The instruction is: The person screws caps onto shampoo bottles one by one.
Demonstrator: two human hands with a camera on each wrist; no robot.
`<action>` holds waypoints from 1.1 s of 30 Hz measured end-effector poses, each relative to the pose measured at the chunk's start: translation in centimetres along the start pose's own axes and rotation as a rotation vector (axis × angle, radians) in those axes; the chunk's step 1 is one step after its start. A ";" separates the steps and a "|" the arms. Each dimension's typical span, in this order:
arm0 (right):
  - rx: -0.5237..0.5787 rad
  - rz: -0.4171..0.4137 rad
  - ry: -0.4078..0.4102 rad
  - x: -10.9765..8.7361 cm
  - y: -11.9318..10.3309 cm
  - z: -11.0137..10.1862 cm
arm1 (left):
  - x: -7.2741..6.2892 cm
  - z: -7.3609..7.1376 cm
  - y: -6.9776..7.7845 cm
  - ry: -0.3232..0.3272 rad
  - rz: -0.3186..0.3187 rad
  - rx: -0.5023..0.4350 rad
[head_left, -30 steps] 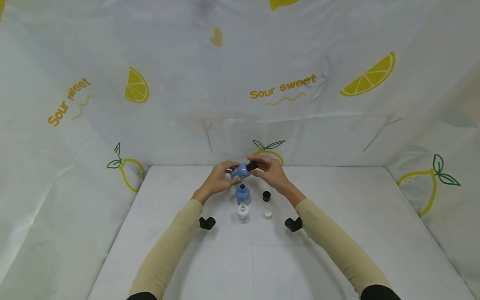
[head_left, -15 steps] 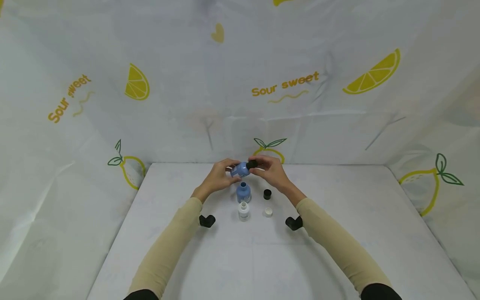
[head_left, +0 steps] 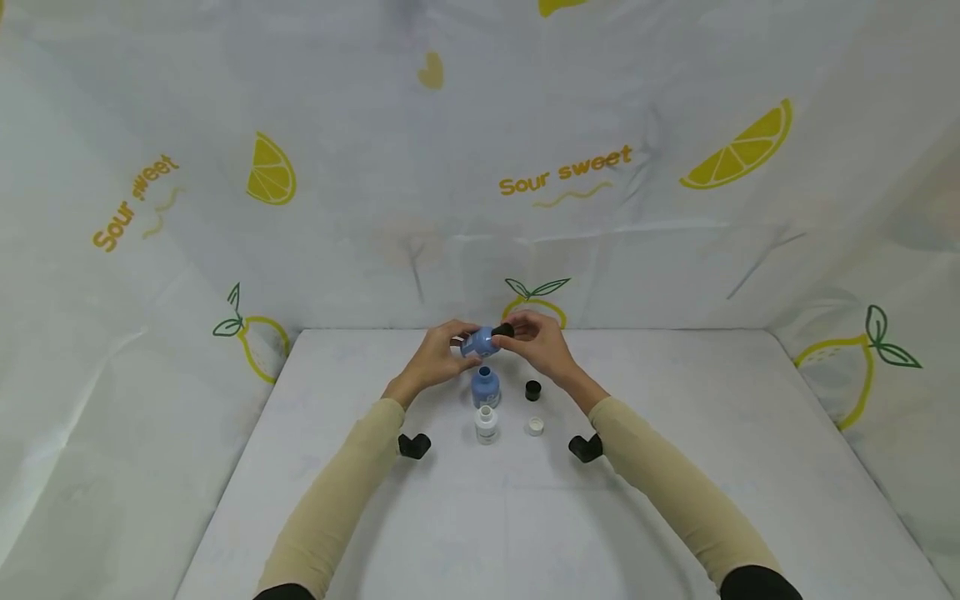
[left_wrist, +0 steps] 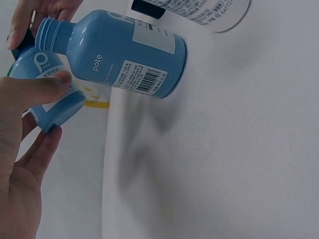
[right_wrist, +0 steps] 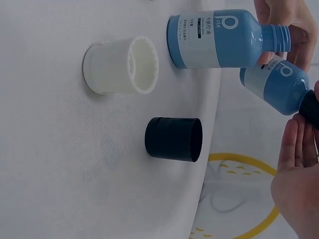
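Note:
My left hand [head_left: 438, 357] grips a small blue bottle [head_left: 477, 342], tilted above the far part of the table. Fingers and thumb of my right hand [head_left: 546, 343] pinch the black cap [head_left: 503, 331] on its neck. Below the hands, a second blue bottle [head_left: 486, 391] stands upright with its threaded neck uncovered, as the left wrist view also shows. Nearer to me stands a white bottle [head_left: 486, 427], its neck bare too. A loose black cap [right_wrist: 173, 139] and a white cap [right_wrist: 119, 67] sit on the table to the right of these bottles.
The white table [head_left: 502, 533] ends at a white sheet [head_left: 360, 250] printed with lemons, which hangs at the back and sides. Black wrist mounts [head_left: 415, 447] stick out from both forearms, close to the standing bottles and caps.
The right fingertips have shifted slightly round the cap of the held bottle. The left hand keeps its hold, and the standing bottles and loose caps stay in place.

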State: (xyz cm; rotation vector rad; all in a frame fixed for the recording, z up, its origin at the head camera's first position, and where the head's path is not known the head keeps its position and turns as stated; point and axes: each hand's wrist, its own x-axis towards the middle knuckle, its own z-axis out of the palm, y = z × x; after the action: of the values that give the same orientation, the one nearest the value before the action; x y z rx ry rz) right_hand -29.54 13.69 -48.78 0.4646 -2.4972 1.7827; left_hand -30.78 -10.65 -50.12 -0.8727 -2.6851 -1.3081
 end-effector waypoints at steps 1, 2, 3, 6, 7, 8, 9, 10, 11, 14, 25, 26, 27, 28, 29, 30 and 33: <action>-0.009 0.005 0.005 0.0 0.0 0.1 | 0.0 0.0 0.0 0.001 -0.001 0.000; -0.013 0.009 0.009 0.0 0.0 0.1 | -0.1 0.0 0.0 -0.001 -0.004 0.000; -0.017 0.013 0.013 0.0 0.1 0.2 | -0.1 0.1 0.0 -0.003 -0.007 -0.002; -0.025 0.025 0.030 0.0 0.1 0.3 | -0.2 0.1 0.1 -0.008 -0.008 -0.008; -0.032 0.025 0.036 0.0 0.0 0.3 | -0.1 0.1 0.1 -0.009 -0.007 -0.008; -0.039 0.028 0.044 0.0 0.0 0.4 | -0.1 0.1 0.1 -0.010 -0.005 -0.011; -0.048 0.030 0.052 -0.1 0.0 0.4 | -0.1 0.1 0.1 -0.010 -0.002 -0.011; -0.057 0.031 0.059 -0.1 0.0 0.4 | -0.1 0.1 0.1 -0.009 0.002 -0.011; -0.066 0.032 0.066 -0.1 -0.1 0.4 | -0.1 0.1 0.2 -0.009 0.004 -0.011; -0.079 0.032 0.077 -0.1 -0.2 0.5 | -0.1 0.1 0.2 -0.005 0.011 -0.009; -0.069 0.042 0.077 -0.2 -0.1 0.5 | -0.1 0.2 0.1 -0.005 -0.003 0.000; -0.070 0.044 0.075 -0.2 -0.1 0.5 | -0.1 0.2 0.2 -0.005 -0.005 -0.001; -0.071 0.045 0.072 -0.1 -0.1 0.5 | -0.1 0.2 0.2 -0.004 -0.008 0.000; -0.069 0.045 0.068 -0.1 0.0 0.5 | -0.1 0.1 0.2 -0.004 -0.011 0.000; -0.061 0.045 0.064 -0.1 0.0 0.5 | -0.1 0.1 0.2 -0.004 -0.013 0.001; -0.052 0.043 0.057 -0.1 0.0 0.4 | -0.1 0.1 0.2 -0.005 -0.015 0.003; 0.000 0.033 0.025 -0.2 0.0 0.3 | -0.1 0.0 0.2 -0.006 -0.016 0.002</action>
State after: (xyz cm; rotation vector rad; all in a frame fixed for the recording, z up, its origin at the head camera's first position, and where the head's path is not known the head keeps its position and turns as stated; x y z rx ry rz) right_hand -29.32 13.47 -48.89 0.4003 -2.5028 1.7880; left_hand -30.56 -10.59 -50.01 -0.8576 -2.7030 -1.3086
